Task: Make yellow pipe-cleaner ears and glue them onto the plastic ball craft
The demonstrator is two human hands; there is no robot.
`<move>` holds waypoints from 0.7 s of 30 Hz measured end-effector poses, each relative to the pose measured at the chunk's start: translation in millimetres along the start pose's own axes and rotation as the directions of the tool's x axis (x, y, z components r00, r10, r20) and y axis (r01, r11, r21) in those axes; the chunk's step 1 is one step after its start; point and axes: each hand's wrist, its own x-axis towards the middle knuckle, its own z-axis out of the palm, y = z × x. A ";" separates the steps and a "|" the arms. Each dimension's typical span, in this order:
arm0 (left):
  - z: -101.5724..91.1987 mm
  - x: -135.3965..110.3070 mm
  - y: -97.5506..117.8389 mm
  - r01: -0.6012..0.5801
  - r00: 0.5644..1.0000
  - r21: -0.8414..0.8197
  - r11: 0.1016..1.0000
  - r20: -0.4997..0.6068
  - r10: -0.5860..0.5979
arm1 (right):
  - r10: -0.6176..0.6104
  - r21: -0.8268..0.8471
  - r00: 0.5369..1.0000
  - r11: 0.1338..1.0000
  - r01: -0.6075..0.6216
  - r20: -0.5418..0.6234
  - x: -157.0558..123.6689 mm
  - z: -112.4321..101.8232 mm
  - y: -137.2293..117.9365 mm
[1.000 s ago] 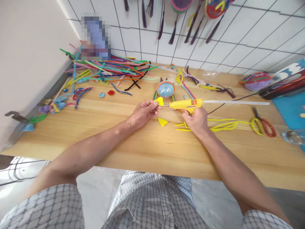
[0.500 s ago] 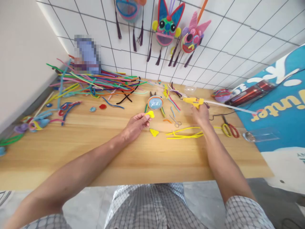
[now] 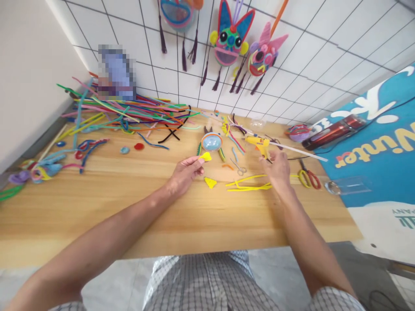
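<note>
The left hand (image 3: 185,175) pinches a yellow piece (image 3: 206,156) above the middle of the table (image 3: 162,229), its free end pointing toward the right edge. The right hand (image 3: 279,169) is at the handle of the yellow glue gun (image 3: 261,144), fingers partly curled; whether it grips, I cannot tell. The gun's nozzle points toward the left edge, its long axis, glue stick (image 3: 301,151) included, running roughly along the back edge. A second yellow piece (image 3: 210,182) lies nearer the front edge.

A pinched yellow piece (image 3: 206,156) sits apart from the yellow glue gun (image 3: 260,143).
</note>
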 end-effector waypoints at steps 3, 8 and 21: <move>0.3 -0.2 2.1 -0.030 0.999 0.027 0.999 -0.023 0.031 | -0.185 0.228 0.977 0.961 0.156 0.108 -30.5 6.5 -37.9; 0.4 2.0 14.9 -0.178 0.981 0.090 0.980 -0.066 0.185 | -0.297 0.403 0.928 0.895 0.189 0.225 -26.7 60.4 -106.5; 4.8 9.8 73.7 -0.329 0.930 0.345 0.879 -0.045 0.366 | -0.385 0.583 0.895 0.790 0.191 0.227 0.7 96.4 -139.5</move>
